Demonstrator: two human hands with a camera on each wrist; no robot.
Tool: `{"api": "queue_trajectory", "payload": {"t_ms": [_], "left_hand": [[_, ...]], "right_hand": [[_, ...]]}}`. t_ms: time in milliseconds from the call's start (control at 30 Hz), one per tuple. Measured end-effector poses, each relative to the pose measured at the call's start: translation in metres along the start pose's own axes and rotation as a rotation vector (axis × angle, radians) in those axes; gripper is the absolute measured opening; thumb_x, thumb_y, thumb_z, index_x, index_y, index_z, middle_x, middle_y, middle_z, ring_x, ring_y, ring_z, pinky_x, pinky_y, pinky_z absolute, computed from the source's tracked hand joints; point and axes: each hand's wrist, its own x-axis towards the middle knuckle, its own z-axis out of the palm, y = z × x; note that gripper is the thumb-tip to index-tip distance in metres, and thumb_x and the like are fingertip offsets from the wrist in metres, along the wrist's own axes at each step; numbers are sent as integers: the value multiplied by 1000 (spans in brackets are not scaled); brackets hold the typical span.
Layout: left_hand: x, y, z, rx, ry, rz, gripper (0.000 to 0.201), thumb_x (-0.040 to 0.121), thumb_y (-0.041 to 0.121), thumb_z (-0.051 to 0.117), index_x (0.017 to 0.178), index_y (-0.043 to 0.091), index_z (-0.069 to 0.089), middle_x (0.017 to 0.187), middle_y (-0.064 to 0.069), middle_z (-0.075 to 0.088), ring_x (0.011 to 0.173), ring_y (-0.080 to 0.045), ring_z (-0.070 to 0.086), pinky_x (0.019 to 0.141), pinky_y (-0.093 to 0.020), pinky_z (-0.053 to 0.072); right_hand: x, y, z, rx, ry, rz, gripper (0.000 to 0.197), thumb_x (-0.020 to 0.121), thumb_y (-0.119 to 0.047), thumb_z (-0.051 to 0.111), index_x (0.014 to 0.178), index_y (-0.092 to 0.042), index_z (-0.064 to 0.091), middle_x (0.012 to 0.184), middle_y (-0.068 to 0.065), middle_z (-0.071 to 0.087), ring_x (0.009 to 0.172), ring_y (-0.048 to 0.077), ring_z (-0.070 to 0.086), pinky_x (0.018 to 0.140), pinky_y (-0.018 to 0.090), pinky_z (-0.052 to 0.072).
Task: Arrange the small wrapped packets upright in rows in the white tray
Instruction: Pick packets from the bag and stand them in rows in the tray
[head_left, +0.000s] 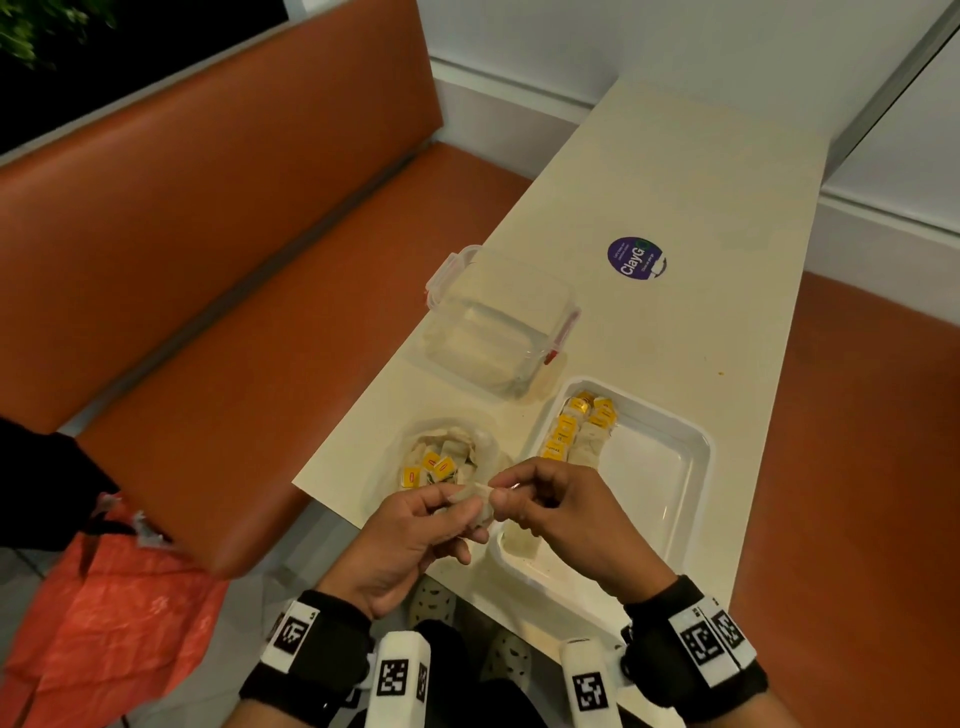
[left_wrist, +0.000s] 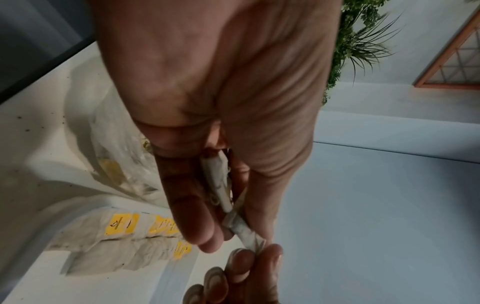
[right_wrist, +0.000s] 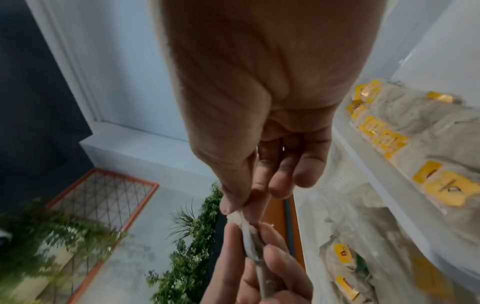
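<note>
Both hands meet over the table's near edge and hold one small pale wrapped packet (head_left: 480, 501) between them. My left hand (head_left: 460, 499) grips its body with curled fingers, seen close in the left wrist view as the packet (left_wrist: 219, 181). My right hand (head_left: 501, 493) pinches the packet's end (right_wrist: 237, 217) between thumb and forefinger. The white tray (head_left: 644, 478) lies just right of the hands. Several yellow-labelled packets (head_left: 576, 431) stand in two short rows in its far left corner.
A clear plastic bag (head_left: 441, 462) of loose packets lies left of the tray. Beyond it stands a clear lidded container (head_left: 498, 322), and a purple sticker (head_left: 636, 258) is on the table. An orange bench (head_left: 234, 260) runs along the left, with an orange bag (head_left: 114, 597) on the floor.
</note>
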Motion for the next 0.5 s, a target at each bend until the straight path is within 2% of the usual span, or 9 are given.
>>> {"api": "queue_trajectory", "payload": {"t_ms": [67, 133, 167, 300, 367, 500], "left_hand": [[0, 1, 4, -39, 11, -18, 28, 95, 19, 70, 110, -4, 76, 94, -18, 72, 69, -17, 66, 62, -27, 56], [0, 0, 5, -58, 25, -27, 31, 96, 20, 70, 111, -7, 74, 95, -18, 71, 65, -17, 63, 60, -26, 55], [0, -2, 6, -50, 27, -29, 33, 96, 21, 70, 111, -8, 73, 94, -19, 71, 63, -17, 62, 60, -25, 55], [-1, -7, 10, 19, 35, -19, 31, 92, 27, 71, 102, -3, 77, 86, -18, 70, 61, -13, 64, 58, -23, 54], [-2, -8, 10, 57, 32, -4, 32, 90, 26, 72, 105, -2, 78, 86, -16, 73, 62, -12, 65, 58, -23, 53], [-2, -9, 10, 135, 2, 26, 30, 87, 23, 77, 108, 2, 81, 90, -13, 75, 75, -13, 68, 63, -26, 52]], "right_hand": [[-2, 2, -2, -13, -12, 9, 32, 77, -38, 90, 106, -35, 77, 93, -1, 77, 75, 13, 66, 78, 35, 59], [-3, 5, -1, -138, 10, -12, 51, 64, -45, 96, 110, -44, 75, 103, -13, 74, 76, 8, 64, 74, 26, 56], [-4, 6, 1, -183, 36, -34, 54, 62, -46, 97, 111, -45, 74, 105, -17, 73, 77, 6, 64, 72, 21, 54], [-8, 8, 4, -170, 145, -101, 30, 76, -33, 91, 104, -35, 80, 95, -20, 75, 73, 6, 65, 68, 16, 49], [-10, 10, 2, -195, 157, -103, 19, 81, -30, 88, 99, -34, 82, 90, -20, 75, 73, 6, 65, 68, 16, 49], [-12, 14, -6, -199, 128, -63, 13, 87, -33, 83, 100, -36, 81, 89, -21, 75, 76, 5, 66, 71, 17, 50]]}}
